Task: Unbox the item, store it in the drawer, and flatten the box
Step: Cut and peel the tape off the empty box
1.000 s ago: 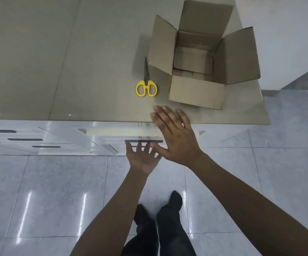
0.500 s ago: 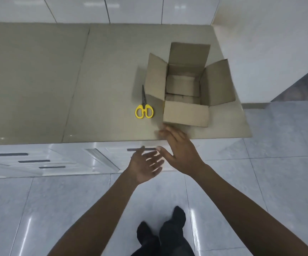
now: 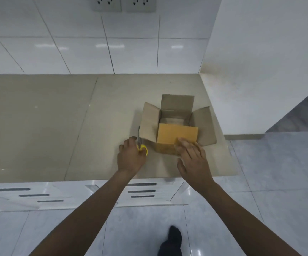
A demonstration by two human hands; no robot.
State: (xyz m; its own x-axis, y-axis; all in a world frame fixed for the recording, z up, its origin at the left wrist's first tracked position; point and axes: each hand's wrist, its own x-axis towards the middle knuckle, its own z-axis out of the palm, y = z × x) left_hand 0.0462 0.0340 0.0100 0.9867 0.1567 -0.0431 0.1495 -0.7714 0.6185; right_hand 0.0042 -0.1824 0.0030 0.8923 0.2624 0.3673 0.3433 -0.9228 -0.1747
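1. A cardboard box (image 3: 177,126) stands open near the right end of the beige surface (image 3: 57,126), closer to its front edge than to the tiled wall behind it. Three flaps stand up or splay outward at the left, back and right.
2. The near flap (image 3: 177,134) is folded inward over the opening, lit a warmer orange than the rest of the box.
3. The right hand (image 3: 192,157) lies on the box's front side, its fingers (image 3: 183,142) pressed together and reaching up to the lower edge of that near flap.
4. The left hand (image 3: 130,156) rests on the surface just left of the box, its fingers (image 3: 132,139) curled over the yellow handles of the scissors (image 3: 142,146); whether they actually grip the handles is hard to tell, since the hand covers most of them.
5. The scissors' blades point toward the wall and run under the box's left flap.
6. Below the surface's front edge, white drawers (image 3: 142,191) with dark slot handles appear closed (the box's contents are hidden by the near flap).
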